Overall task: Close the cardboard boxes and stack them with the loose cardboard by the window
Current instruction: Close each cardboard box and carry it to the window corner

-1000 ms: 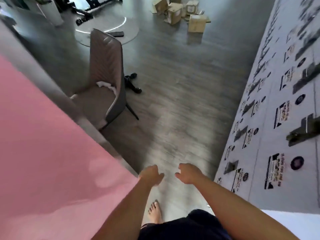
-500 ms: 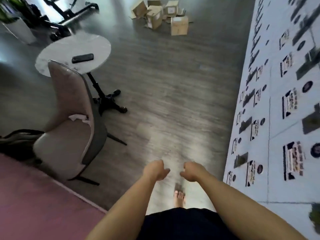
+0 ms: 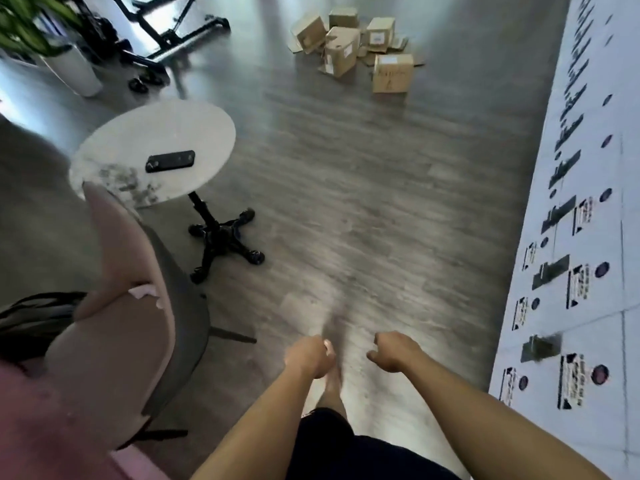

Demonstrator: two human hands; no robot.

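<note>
Several brown cardboard boxes (image 3: 341, 50) lie in a loose heap on the grey floor far ahead, some tipped on their sides. The nearest box (image 3: 393, 73) stands upright with handwriting on its front. Flat loose cardboard pieces (image 3: 398, 45) lie among and under them. My left hand (image 3: 309, 356) and my right hand (image 3: 394, 351) are held low in front of me, far from the boxes. Both are curled into loose fists and hold nothing. A bare foot shows on the floor between my arms.
A round white table (image 3: 156, 147) on a black cross base carries a black remote (image 3: 169, 161). A pink-and-grey chair (image 3: 138, 306) stands close on my left. A white wall of labelled lockers (image 3: 585, 271) runs along the right. A potted plant (image 3: 69, 64) and black metal frames stand at the far left.
The view has advanced across the floor toward the boxes; the pink surface has slid out at the lower left and the round table has come into full view. My hands stay curled and empty.
</note>
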